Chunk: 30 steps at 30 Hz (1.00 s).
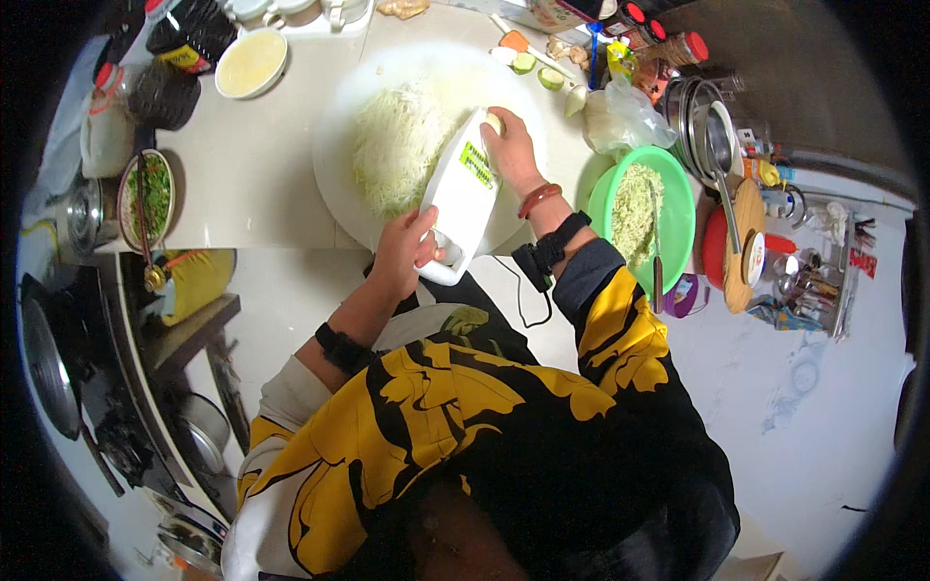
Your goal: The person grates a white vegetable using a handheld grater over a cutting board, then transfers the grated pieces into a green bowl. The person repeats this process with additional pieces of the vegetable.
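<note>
My left hand (405, 248) grips the near handle end of a white plastic grater (465, 178), which slants over a large whitish round basin (336, 200). My right hand (511, 145) is at the grater's far right edge, its fingers closed around a pale piece of vegetable (495, 122); most of that piece is hidden. Under and left of the grater, a heap of pale green shredded vegetable (396, 145) lies in the basin. The grater's cutting face cannot be seen.
A green plastic bowl (683, 243) to the right holds more shreds and a long-handled utensil. Cut vegetable pieces (550, 78) lie behind the basin. At left stand a bowl of chopped greens (171, 207), a bowl with pale yellow contents (251, 64) and dark bottles (190, 36).
</note>
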Each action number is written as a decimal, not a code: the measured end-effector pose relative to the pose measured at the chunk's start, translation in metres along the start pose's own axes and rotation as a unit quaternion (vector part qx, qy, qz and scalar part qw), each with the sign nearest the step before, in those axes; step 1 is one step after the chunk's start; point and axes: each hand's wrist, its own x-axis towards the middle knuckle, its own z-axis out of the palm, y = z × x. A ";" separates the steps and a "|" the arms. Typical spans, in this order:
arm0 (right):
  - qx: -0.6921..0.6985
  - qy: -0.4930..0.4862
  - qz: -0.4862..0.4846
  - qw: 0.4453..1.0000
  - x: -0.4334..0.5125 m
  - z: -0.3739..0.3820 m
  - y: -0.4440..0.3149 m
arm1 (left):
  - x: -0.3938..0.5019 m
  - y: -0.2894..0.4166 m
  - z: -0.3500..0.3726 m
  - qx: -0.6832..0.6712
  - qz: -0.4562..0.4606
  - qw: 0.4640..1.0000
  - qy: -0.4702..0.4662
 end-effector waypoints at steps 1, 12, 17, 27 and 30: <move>0.038 0.023 0.003 0.999 -0.003 -0.003 -0.002 | -0.003 0.004 -0.001 0.023 0.007 1.000 -0.008; 0.288 0.116 0.024 0.950 -0.020 -0.054 -0.037 | -0.006 0.038 0.018 -0.029 -0.001 0.997 0.074; 0.462 0.064 0.084 0.881 -0.050 -0.086 -0.037 | 0.007 0.044 0.017 -0.064 -0.037 0.996 0.044; 0.524 0.013 0.125 0.843 -0.099 -0.093 -0.024 | 0.026 0.036 0.016 -0.078 -0.051 0.994 0.062; 0.486 0.003 0.158 0.860 -0.103 -0.094 -0.020 | 0.035 0.026 0.019 -0.032 -0.112 0.984 0.136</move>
